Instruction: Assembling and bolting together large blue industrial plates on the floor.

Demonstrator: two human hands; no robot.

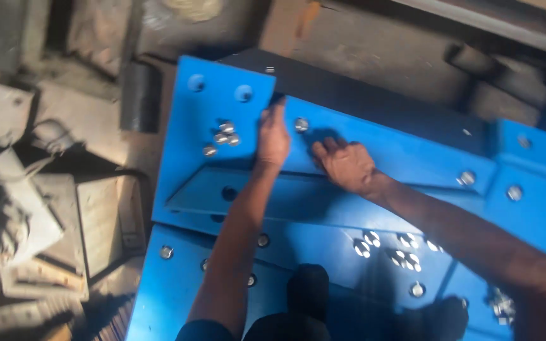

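Both hands lie flat and open on a big blue metal frame (374, 208). The left hand (273, 136) is beside a shiny bolt (301, 124). The right hand (347, 163) rests just right of it.

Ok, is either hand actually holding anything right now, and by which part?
Nothing is held. The left hand and right hand both rest flat on the blue steel frame, beside a fitted bolt.
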